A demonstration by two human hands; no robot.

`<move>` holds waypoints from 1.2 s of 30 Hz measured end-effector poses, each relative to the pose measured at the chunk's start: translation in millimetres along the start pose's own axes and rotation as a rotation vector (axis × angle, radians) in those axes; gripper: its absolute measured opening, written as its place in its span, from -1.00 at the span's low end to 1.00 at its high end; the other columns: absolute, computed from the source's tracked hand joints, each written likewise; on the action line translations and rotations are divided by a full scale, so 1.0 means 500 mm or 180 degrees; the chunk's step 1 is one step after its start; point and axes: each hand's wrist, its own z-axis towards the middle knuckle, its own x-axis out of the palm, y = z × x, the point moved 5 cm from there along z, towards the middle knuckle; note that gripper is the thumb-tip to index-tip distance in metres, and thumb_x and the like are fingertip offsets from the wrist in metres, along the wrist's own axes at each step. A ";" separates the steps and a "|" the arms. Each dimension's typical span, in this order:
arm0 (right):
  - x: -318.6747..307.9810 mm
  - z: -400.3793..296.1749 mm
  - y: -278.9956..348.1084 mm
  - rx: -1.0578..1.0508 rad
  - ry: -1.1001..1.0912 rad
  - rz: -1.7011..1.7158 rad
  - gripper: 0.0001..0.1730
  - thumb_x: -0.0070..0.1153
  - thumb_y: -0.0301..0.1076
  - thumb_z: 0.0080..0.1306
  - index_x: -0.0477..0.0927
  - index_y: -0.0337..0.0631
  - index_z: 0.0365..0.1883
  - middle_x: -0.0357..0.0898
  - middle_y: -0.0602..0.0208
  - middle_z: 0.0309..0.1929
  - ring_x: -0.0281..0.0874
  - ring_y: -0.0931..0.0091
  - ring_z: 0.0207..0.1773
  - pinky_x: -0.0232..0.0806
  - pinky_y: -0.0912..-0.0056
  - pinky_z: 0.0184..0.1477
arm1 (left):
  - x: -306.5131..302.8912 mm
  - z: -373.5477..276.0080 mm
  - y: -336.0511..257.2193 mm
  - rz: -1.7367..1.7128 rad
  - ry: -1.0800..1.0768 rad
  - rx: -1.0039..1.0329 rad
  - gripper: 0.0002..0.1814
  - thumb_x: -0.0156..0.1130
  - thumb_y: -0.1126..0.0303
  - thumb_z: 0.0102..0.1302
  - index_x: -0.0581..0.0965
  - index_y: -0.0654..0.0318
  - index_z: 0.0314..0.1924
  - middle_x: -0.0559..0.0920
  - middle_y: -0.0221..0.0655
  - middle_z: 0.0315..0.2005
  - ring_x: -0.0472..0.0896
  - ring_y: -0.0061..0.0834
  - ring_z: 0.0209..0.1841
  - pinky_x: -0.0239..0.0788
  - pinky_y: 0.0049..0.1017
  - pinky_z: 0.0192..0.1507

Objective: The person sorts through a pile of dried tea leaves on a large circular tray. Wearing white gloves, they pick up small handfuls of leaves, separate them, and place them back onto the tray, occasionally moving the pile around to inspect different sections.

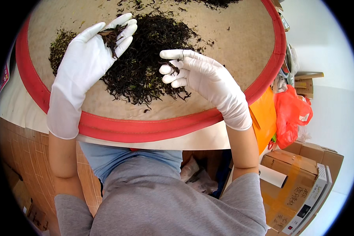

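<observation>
White gloves cover both hands. Turned palm up at the upper left, my left hand (94, 53) cups a small bunch of dark dried tea leaves (109, 37), its fingers loosely curled. To the right, my right hand (205, 72) has a few dark leaf strands (174, 68) between its bent fingers and thumb. Between and beyond the hands lies a large pile of dark twisted leaves (153, 44), spread on a round beige cloth tray with a red fabric rim (153, 126). A smaller heap of greenish-brown leaf bits (59, 48) sits left of the pile, partly hidden by my left hand.
More dark leaves (221, 3) lie at the tray's far edge. Right of the tray are an orange sheet (264, 118), a red plastic bag (292, 115) and cardboard boxes (292, 177) bearing writing. Plastic bags (205, 180) lie below the table's near edge.
</observation>
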 end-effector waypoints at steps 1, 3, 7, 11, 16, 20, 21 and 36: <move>0.000 -0.001 0.001 -0.0010 0.0012 0.0077 -0.61 -0.05 -0.31 0.52 0.48 -0.36 0.21 0.64 0.19 -0.04 0.62 0.47 -0.01 0.43 0.49 0.05 | 0.000 0.000 0.000 -0.0003 0.0030 -0.0014 -0.46 -0.27 0.38 0.56 0.08 0.61 0.41 0.24 0.09 0.36 0.25 -0.22 0.43 0.18 -0.30 0.42; 0.000 -0.003 0.004 -0.0063 -0.0100 -0.0040 -0.62 -0.02 -0.34 0.50 0.49 -0.36 0.20 0.64 0.20 -0.04 0.62 0.49 -0.02 0.43 0.52 0.03 | -0.001 0.001 -0.001 -0.0007 0.0086 -0.0035 -0.46 -0.24 0.39 0.55 0.09 0.61 0.40 0.25 0.08 0.36 0.27 -0.22 0.42 0.22 -0.30 0.40; 0.011 -0.008 0.014 -0.0168 -0.0423 -0.0801 -0.64 0.07 -0.41 0.44 0.53 -0.29 0.17 0.64 0.31 -0.10 0.58 0.59 -0.08 0.42 0.60 -0.03 | -0.001 0.000 0.000 0.0025 0.0044 -0.0034 -0.47 -0.22 0.38 0.55 0.14 0.60 0.39 0.27 0.06 0.36 0.30 -0.22 0.40 0.26 -0.30 0.38; 0.005 -0.006 0.013 -0.0419 -0.0807 -0.1718 -0.65 0.14 -0.47 0.37 0.59 -0.15 0.13 0.57 0.51 -0.23 0.47 0.71 -0.20 0.37 0.66 -0.13 | 0.000 0.000 0.005 -0.0027 0.0051 -0.0084 -0.48 -0.21 0.38 0.55 0.15 0.60 0.38 0.28 0.05 0.36 0.31 -0.21 0.39 0.27 -0.30 0.37; 0.009 -0.003 0.009 -0.0770 -0.0972 -0.2430 -0.68 0.13 -0.48 0.36 0.63 -0.11 0.09 0.53 0.58 -0.30 0.37 0.76 -0.27 0.31 0.68 -0.23 | 0.001 -0.001 0.007 0.0131 -0.0090 -0.0011 -0.47 -0.21 0.38 0.55 0.14 0.61 0.38 0.27 0.05 0.36 0.32 -0.21 0.38 0.28 -0.31 0.36; 0.017 -0.004 0.008 -0.0413 -0.1193 -0.2257 -0.70 0.10 -0.47 0.38 0.63 -0.15 0.07 0.58 0.56 -0.30 0.32 0.81 -0.31 0.27 0.72 -0.34 | 0.000 -0.002 0.006 0.0167 -0.0091 0.0013 -0.47 -0.21 0.38 0.55 0.13 0.61 0.38 0.28 0.05 0.36 0.32 -0.20 0.38 0.28 -0.31 0.36; 0.016 -0.003 0.009 -0.0499 -0.1130 -0.2211 -0.70 0.10 -0.47 0.38 0.63 -0.16 0.07 0.60 0.54 -0.29 0.32 0.80 -0.32 0.27 0.72 -0.35 | 0.001 -0.002 0.006 0.0182 -0.0085 0.0014 -0.47 -0.21 0.38 0.55 0.13 0.61 0.39 0.28 0.05 0.36 0.32 -0.20 0.38 0.28 -0.31 0.36; -0.003 -0.008 0.022 -0.0785 -0.1250 -0.1736 -0.75 -0.01 -0.40 0.47 0.58 -0.28 0.03 0.69 0.34 -0.16 0.58 0.62 -0.06 0.36 0.57 0.09 | 0.005 -0.002 0.012 0.0185 -0.0074 -0.0049 -0.47 -0.22 0.36 0.56 0.16 0.60 0.38 0.28 0.05 0.36 0.35 -0.24 0.37 0.30 -0.34 0.34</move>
